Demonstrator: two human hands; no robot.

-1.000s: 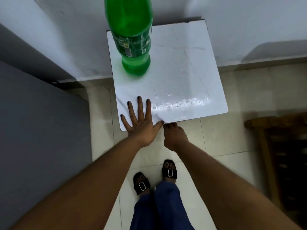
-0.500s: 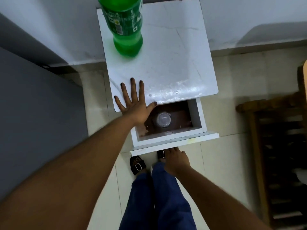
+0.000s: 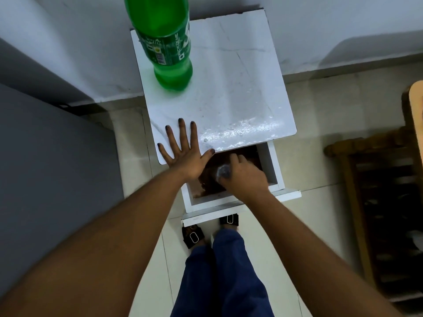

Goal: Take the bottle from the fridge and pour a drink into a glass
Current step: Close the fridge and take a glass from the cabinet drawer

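A green plastic bottle (image 3: pixel 168 46) stands upright at the back left of the small white table (image 3: pixel 240 88). Flat on the table's front left corner lies my left hand (image 3: pixel 183 149), fingers spread, holding nothing. The table's drawer (image 3: pixel 270 165) is pulled out toward me. Inside it my right hand (image 3: pixel 242 177) is wrapped around a clear glass (image 3: pixel 223 172), of which only the rim shows beside my fingers.
A grey fridge side (image 3: pixel 52 170) fills the left. A dark wooden rack (image 3: pixel 375 202) stands at the right. My feet in black sandals (image 3: pixel 193 235) are on the tiled floor just under the drawer front. The white wall runs behind the table.
The drawer came out from under the table. My right hand moved from the drawer front into the drawer and closed around the glass. My left hand stayed flat on the table.
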